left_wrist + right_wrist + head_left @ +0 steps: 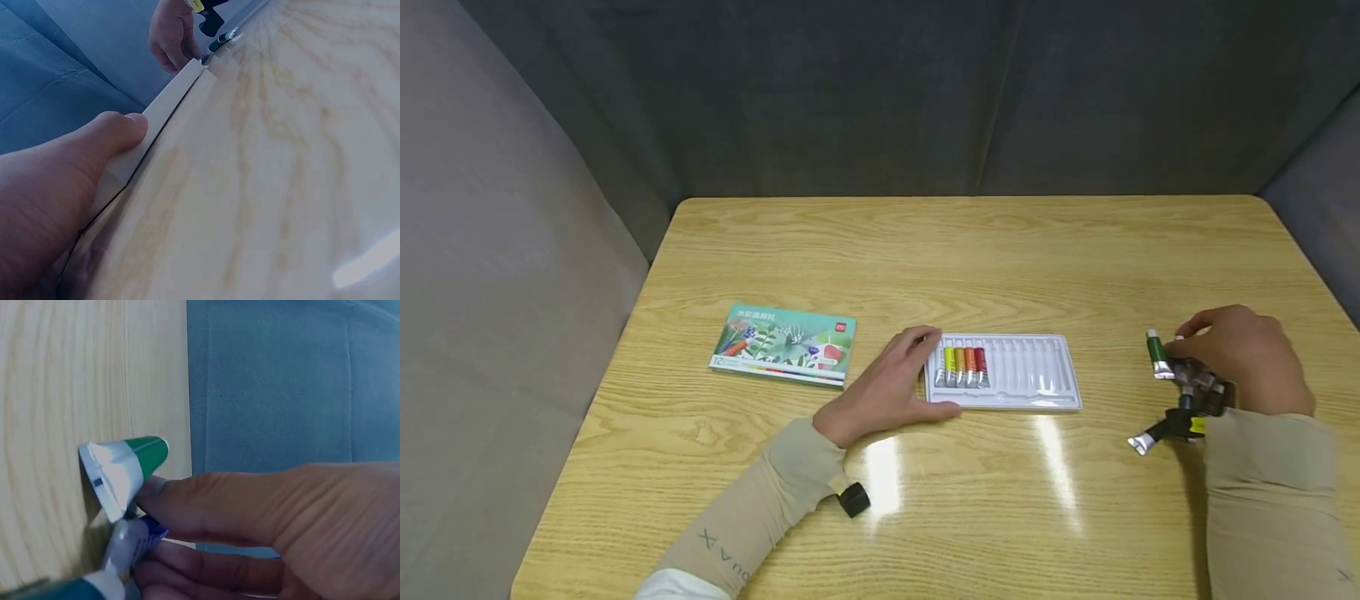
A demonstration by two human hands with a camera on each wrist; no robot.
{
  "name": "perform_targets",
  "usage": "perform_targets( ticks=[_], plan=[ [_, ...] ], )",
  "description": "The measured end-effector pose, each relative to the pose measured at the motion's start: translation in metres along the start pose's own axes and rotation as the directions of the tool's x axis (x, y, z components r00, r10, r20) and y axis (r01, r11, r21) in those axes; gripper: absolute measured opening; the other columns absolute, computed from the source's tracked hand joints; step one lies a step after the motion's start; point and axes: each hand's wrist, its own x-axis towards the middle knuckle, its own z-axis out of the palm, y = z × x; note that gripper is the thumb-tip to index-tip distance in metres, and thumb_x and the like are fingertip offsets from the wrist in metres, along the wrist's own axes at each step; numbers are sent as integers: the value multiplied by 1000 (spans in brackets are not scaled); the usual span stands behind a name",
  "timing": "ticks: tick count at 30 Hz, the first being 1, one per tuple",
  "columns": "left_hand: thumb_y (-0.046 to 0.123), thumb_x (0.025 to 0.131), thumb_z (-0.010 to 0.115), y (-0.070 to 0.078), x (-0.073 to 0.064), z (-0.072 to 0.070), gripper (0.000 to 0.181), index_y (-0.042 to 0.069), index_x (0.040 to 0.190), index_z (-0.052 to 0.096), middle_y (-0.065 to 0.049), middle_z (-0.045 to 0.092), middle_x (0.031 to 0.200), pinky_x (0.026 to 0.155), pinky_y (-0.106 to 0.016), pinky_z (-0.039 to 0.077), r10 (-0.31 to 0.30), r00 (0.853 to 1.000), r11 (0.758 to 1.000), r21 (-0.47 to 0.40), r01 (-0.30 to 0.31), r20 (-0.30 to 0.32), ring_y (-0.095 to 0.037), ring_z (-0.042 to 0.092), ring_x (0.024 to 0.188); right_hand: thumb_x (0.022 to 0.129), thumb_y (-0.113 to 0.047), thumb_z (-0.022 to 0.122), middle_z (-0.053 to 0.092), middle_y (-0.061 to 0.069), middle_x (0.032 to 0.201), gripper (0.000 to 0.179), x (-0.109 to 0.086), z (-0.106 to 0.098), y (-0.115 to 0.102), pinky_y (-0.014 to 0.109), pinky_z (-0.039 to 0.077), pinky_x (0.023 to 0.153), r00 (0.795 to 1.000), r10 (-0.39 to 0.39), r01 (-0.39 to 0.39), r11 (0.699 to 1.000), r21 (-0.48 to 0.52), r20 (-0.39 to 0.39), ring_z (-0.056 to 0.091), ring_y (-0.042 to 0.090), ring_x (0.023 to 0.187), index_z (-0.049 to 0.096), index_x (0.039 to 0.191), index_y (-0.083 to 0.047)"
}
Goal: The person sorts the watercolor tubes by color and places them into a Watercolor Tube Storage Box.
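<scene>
The left hand (891, 387) holds a white plastic tray (1071, 400) at its left end, thumb along the near edge and fingers at the far corner. Five paint tubes, including a yellow one (951, 367) and a red one (981, 367), lie in the tray's left slots. Over a loose pile of tubes at the right, the right hand (1255, 358) pinches a silver paint tube with a blue-purple band (150, 531) between thumb and fingers. Beside its thumb is a green paint tube (1158, 354). The hand partly hides the pile.
A teal paint box (782, 346) lies flat left of the tray. Nearest the front of the pile, a black tube (1152, 433) points toward the tray. Grey curtains (850, 100) stand behind and beside the wooden table (925, 267).
</scene>
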Motion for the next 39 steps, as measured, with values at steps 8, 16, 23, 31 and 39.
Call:
perform_targets(
  ticks=[8,16,23,31,39],
  plan=[
    [61,85,78,0,1,-1,107,9,164,29,-5,33,165,124,-39,39,5,1000,1000,0,-5,-4,-22,37,151,94,-28,66,66,30,98,39,1,1,-6,36,42,55,999,-26,26,1000,-2,-19,56,39,82,66,116,4],
    [60,84,79,2,1,-2,107,9,164,29,-5,33,165,124,-39,38,2,1000,1000,-4,-2,-4,-22,36,151,98,-35,66,67,33,110,45,0,-2,-11,34,44,52,997,-43,45,998,42,-57,61,40,83,64,123,3],
    [62,84,77,1,1,-1,107,9,164,28,-5,33,165,124,-39,38,2,1000,1000,1,-2,-2,-22,36,152,99,-38,65,69,37,115,49,2,-4,-19,52,50,73,986,-160,163,985,58,-55,70,36,79,63,123,5],
    [62,85,77,1,1,1,108,9,164,27,-6,33,164,124,-39,39,8,1000,1000,7,-8,0,-22,37,151,101,-39,64,69,36,116,51,-1,1,-40,37,50,59,983,-184,185,977,101,-23,74,25,73,60,126,5],
    [62,84,78,1,1,0,108,9,164,28,-5,33,164,123,-38,39,-8,1000,1000,-1,8,3,-21,38,149,99,-42,66,71,30,117,50,-8,13,-75,30,46,61,959,-277,282,954,101,-58,68,34,89,64,127,0]
  ],
)
